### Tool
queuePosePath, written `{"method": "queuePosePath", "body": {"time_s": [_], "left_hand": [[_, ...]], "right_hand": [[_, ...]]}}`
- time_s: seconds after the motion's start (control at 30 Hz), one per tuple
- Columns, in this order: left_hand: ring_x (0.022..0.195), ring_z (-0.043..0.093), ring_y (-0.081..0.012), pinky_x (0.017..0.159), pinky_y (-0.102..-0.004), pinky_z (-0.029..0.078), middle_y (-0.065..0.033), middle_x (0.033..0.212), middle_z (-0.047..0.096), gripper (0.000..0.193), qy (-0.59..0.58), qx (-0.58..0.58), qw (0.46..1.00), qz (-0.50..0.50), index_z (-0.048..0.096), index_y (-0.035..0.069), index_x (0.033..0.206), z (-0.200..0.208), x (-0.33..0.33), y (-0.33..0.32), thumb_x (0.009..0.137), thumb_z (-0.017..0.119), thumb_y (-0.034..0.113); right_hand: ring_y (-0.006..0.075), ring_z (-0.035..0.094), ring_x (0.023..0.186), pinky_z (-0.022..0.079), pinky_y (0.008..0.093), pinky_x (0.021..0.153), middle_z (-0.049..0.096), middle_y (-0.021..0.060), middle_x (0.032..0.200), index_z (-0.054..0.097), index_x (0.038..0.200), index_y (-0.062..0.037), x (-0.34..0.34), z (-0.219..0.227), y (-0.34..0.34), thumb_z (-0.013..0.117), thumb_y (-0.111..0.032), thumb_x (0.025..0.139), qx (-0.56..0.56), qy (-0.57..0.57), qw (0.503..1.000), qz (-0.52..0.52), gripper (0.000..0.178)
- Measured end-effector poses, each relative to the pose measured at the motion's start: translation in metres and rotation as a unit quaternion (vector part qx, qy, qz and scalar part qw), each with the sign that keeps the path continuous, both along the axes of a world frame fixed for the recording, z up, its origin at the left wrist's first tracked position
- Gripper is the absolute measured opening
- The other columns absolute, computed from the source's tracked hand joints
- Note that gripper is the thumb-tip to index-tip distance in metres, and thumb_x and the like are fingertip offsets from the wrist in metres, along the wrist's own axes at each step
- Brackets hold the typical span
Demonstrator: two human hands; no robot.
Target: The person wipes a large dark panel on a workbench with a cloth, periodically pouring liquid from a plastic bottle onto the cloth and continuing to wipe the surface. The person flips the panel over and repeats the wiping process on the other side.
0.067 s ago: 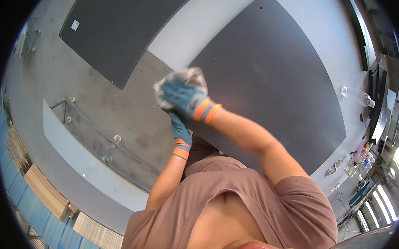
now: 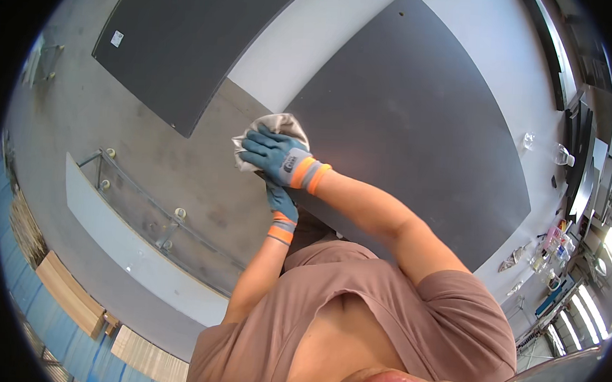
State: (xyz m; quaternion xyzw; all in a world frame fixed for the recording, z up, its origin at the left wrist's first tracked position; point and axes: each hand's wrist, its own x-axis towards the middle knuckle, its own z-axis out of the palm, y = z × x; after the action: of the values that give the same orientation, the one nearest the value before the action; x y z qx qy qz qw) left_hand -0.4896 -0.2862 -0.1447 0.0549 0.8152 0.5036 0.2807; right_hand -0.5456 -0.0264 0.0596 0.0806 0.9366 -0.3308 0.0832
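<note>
My right hand [image 2: 272,153], in a blue-grey glove with an orange and grey cuff, presses a crumpled whitish rag [image 2: 292,126] at the left corner of a large dark grey panel [image 2: 420,128]. Its fingers lie over the cloth, which bunches out around them. Just below, my left hand [image 2: 281,202] wears a matching glove and is up against the panel's near left edge. The left fingertips are hidden under the right hand and the rag, so their grip does not show.
Another dark panel [image 2: 182,39] with a small white label lies at the upper left. A wheeled metal frame [image 2: 137,182] stands on the floor at left, beside a long pale board [image 2: 130,251]. Clear plastic bottles [image 2: 562,155] and clutter are at the right.
My right hand and the rag have shifted slightly down, and their blur is gone. The left hand has moved a little down, its fingertips now more covered.
</note>
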Motion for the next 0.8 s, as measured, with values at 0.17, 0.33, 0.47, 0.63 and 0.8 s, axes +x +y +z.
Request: {"method": "queuePosePath", "body": {"time_s": [0.17,0.33,0.47,0.63,0.8], "left_hand": [[0.144,0.054,-0.0253,0.122,-0.0373,0.044,-0.0122,0.165,0.05,0.082,-0.3,0.15,0.921,0.2,0.039,-0.001,0.166,0.097,-0.016,0.06,0.115,0.044,0.062],[0.141,0.056,-0.0245,0.12,-0.0369,0.045,-0.0112,0.161,0.053,0.083,-0.279,0.146,0.935,0.161,0.045,-0.004,0.161,0.099,-0.013,0.039,0.114,0.045,0.064],[0.14,0.056,-0.0239,0.119,-0.036,0.046,-0.0108,0.16,0.054,0.082,-0.275,0.135,0.945,0.112,0.048,-0.005,0.159,0.087,-0.018,0.051,0.114,0.046,0.063],[0.14,0.056,-0.0242,0.119,-0.0362,0.045,-0.0097,0.16,0.054,0.08,-0.3,0.135,0.932,0.153,0.047,-0.003,0.16,0.095,-0.013,0.051,0.114,0.047,0.062],[0.14,0.055,-0.0224,0.119,-0.0369,0.044,-0.0073,0.159,0.054,0.063,-0.381,0.296,0.873,0.068,0.044,0.005,0.163,0.003,-0.01,-0.01,0.117,0.048,0.048]], "right_hand": [[0.037,0.067,0.102,0.052,0.0456,0.087,0.072,0.0159,0.111,0.071,0.117,-0.0107,-0.033,-0.027,0.069,0.069,-0.031,0.101,-0.192,0.118,0.944,-0.241,0.026],[0.037,0.043,0.157,0.03,0.0525,0.13,0.059,0.0137,0.161,0.062,0.151,-0.0135,-0.041,-0.04,0.275,0.063,-0.033,0.105,-0.026,0.25,0.88,-0.403,0.05],[0.0383,0.04,0.158,0.03,0.0486,0.13,0.042,0.0148,0.173,0.051,0.162,-0.0145,-0.049,-0.129,0.329,0.047,-0.041,0.111,0.27,0.048,0.838,-0.472,0.057],[0.0466,0.05,0.139,0.05,0.0589,0.109,0.056,0.0195,0.146,0.065,0.139,-0.007,-0.088,-0.088,0.088,0.064,-0.019,0.094,0.318,0.037,0.866,-0.385,0.047],[0.028,0.069,0.123,0.047,0.0464,0.106,0.073,0.0122,0.128,0.077,0.118,-0.0182,-0.068,-0.03,-0.103,0.061,-0.018,0.096,-0.179,0.013,0.977,-0.112,0.027]]}}
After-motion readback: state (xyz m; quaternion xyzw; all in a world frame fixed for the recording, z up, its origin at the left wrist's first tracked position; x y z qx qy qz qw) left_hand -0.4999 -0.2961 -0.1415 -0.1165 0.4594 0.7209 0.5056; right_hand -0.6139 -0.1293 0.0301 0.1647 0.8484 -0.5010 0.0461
